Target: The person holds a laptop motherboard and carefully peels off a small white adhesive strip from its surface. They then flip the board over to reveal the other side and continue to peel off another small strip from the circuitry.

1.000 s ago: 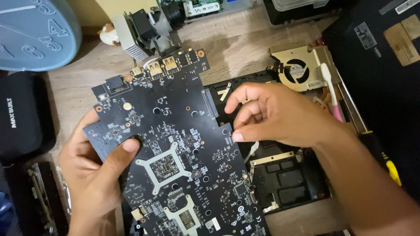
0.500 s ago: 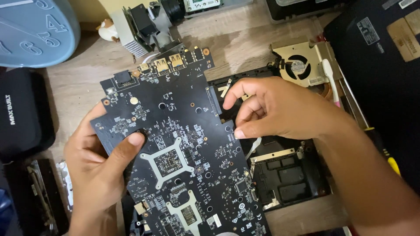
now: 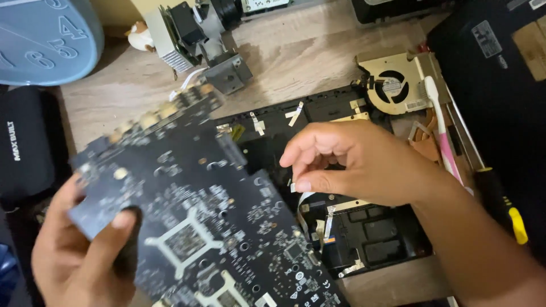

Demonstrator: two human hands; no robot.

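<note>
I see my left hand [image 3: 74, 256] at the lower left gripping a large black circuit board [image 3: 199, 210] by its left edge, thumb pressed flat on the top face and the other fingers curled underneath. The board is tilted, its far edge with the gold connectors raised toward the top of the view, and it looks blurred there. It covers most of the lower middle of the frame and hangs over the open black laptop chassis [image 3: 364, 233] lying on the wooden tabletop [image 3: 296, 62].

My right hand [image 3: 364, 165] sits just right of the board, above the chassis. Its thumb and forefinger are pinched together on what looks like a thin pale ribbon cable [image 3: 302, 202] that curves down toward the chassis; the other fingers are loosely curled. I cannot tell whether the cable's far end is attached.

Near the right hand, to the upper right, a brass-coloured cooling fan [image 3: 392, 85] with copper pipes rests on the tabletop. Just beside it lie a pink and white toothbrush [image 3: 443, 136] and a screwdriver with a black and yellow handle [image 3: 503, 204]. A metal heatsink assembly [image 3: 193, 40] sits at the top, and a pale blue clock [image 3: 45, 40] fills the upper left corner. A black pouch [image 3: 25, 148] lies at the left edge.
</note>
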